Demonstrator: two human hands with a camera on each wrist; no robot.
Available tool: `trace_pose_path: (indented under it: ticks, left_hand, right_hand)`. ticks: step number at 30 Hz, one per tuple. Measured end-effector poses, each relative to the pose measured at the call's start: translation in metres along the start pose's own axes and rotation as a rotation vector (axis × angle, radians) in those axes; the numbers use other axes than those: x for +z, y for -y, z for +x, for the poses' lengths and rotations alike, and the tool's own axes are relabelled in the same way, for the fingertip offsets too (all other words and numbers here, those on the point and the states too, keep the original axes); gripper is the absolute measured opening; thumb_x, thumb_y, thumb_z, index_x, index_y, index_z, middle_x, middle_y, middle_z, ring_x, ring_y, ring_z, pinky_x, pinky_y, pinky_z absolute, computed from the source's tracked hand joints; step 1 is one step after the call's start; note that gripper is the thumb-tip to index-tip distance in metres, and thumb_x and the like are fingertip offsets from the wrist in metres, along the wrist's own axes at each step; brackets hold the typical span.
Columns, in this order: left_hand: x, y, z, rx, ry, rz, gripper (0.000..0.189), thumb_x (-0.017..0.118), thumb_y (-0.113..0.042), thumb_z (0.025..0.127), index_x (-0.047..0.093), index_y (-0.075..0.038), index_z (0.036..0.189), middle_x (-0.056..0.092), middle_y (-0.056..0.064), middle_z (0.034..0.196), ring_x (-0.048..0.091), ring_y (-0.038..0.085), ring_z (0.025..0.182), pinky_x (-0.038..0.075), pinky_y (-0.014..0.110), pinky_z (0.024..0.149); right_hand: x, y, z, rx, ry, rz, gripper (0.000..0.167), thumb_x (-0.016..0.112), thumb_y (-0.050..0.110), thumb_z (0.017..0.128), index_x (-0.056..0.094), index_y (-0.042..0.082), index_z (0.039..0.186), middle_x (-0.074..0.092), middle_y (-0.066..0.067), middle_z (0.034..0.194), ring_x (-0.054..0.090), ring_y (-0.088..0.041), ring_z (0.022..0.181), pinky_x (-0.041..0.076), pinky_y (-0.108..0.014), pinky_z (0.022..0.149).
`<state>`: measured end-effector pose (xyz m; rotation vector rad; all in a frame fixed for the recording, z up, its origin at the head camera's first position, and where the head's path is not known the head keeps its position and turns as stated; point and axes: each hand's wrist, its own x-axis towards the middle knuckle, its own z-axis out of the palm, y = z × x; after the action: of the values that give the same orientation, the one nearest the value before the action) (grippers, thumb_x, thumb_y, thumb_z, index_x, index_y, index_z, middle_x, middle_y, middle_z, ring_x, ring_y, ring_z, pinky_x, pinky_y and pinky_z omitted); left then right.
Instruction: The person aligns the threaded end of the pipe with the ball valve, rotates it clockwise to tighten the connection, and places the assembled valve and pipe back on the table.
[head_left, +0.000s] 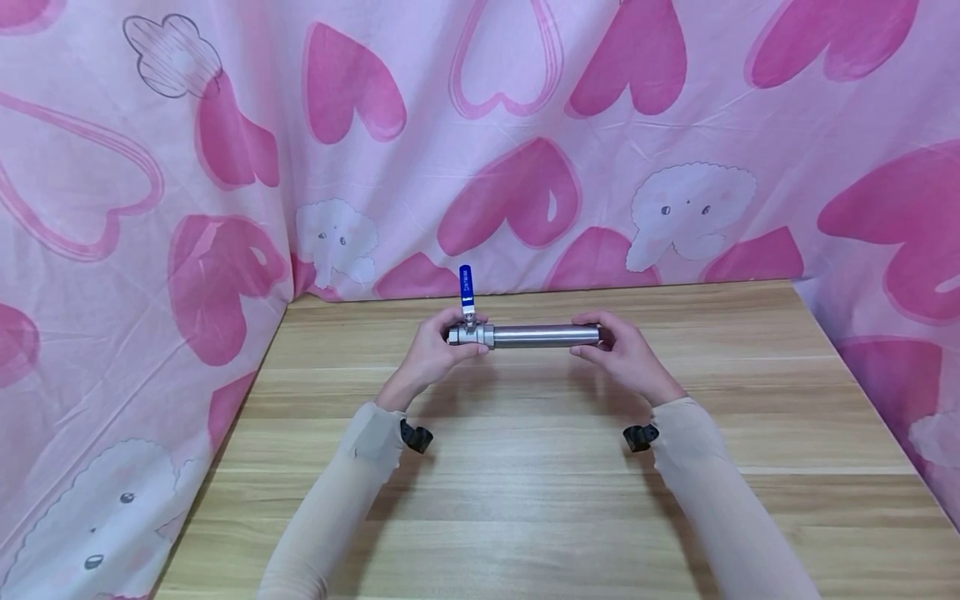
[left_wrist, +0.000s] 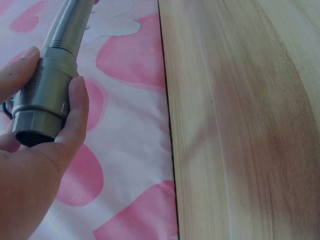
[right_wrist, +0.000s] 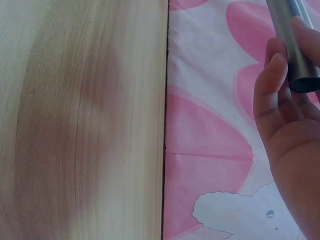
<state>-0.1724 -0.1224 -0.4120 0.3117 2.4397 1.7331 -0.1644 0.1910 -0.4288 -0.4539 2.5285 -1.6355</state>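
Note:
A metal ball valve (head_left: 472,335) with a blue lever handle (head_left: 467,286) is joined to a smooth steel pipe (head_left: 546,336), held level above the table. My left hand (head_left: 437,348) grips the valve body (left_wrist: 47,92), thumb on one side and fingers on the other. Threads show where the pipe enters the valve in the left wrist view. At the pipe's other end, my right hand (head_left: 624,354) holds it between thumb and fingers. The pipe's open end (right_wrist: 305,84) faces my right palm. The lever stands upright, pointing away from me in the head view.
A wood-grain table (head_left: 525,517) lies beneath both hands. Pink curtains (head_left: 420,167) with hearts and white cartoon figures hang along the table's back and sides. A small black wrist camera mount (head_left: 416,436) sits on the left sleeve, another mount (head_left: 641,437) on the right.

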Motion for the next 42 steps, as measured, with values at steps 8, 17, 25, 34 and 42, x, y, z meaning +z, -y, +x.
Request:
trace_pose_path:
  ticks: [8,17,25,34,42]
  left_hand:
    - [0.0,0.0,0.0,0.0,0.004,-0.001,0.043,0.082,-0.015,0.076,0.064,-0.017,0.115,0.067,-0.002,0.121,0.058,0.022,0.104,0.049,0.033,0.086]
    - [0.0,-0.001,-0.001,0.004,0.005,0.006,0.045,0.082,-0.015,0.076,0.063,-0.013,0.118,0.066,0.0,0.123,0.058,0.021,0.105,0.049,0.031,0.087]
    - [0.0,0.0,0.001,0.011,0.004,0.015,0.048,0.081,-0.015,0.077,0.062,-0.01,0.12,0.067,-0.002,0.121,0.058,0.022,0.105,0.048,0.035,0.088]
    - [0.0,-0.001,0.001,0.01,0.013,-0.005,0.047,0.081,-0.014,0.077,0.062,-0.01,0.12,0.067,-0.002,0.122,0.057,0.022,0.105,0.049,0.034,0.088]
    - [0.0,-0.001,0.001,0.006,0.008,-0.003,0.046,0.082,-0.015,0.076,0.063,-0.011,0.119,0.067,-0.001,0.121,0.057,0.021,0.105,0.048,0.033,0.088]
  right_hand:
    - [0.0,0.002,-0.001,0.002,-0.003,-0.033,0.043,0.072,0.026,0.087,0.057,0.016,0.126,0.06,-0.008,0.117,0.055,-0.024,0.095,0.051,-0.022,0.076]
    - [0.001,0.0,0.0,-0.011,-0.009,-0.066,0.042,0.069,0.025,0.09,0.056,0.013,0.128,0.062,-0.009,0.115,0.052,-0.021,0.094,0.046,-0.024,0.078]
    - [0.0,0.026,-0.007,-0.004,0.016,-0.091,0.039,0.061,0.017,0.095,0.053,0.005,0.131,0.06,-0.016,0.117,0.051,-0.022,0.092,0.045,-0.022,0.075]
    - [-0.002,0.025,-0.006,0.013,0.036,-0.104,0.039,0.055,0.022,0.099,0.051,0.005,0.134,0.059,-0.015,0.111,0.049,-0.022,0.087,0.045,-0.023,0.07]
    - [-0.001,-0.002,0.0,0.024,0.041,-0.065,0.04,0.052,0.036,0.099,0.052,0.015,0.134,0.061,-0.011,0.105,0.053,-0.022,0.087,0.049,-0.025,0.072]
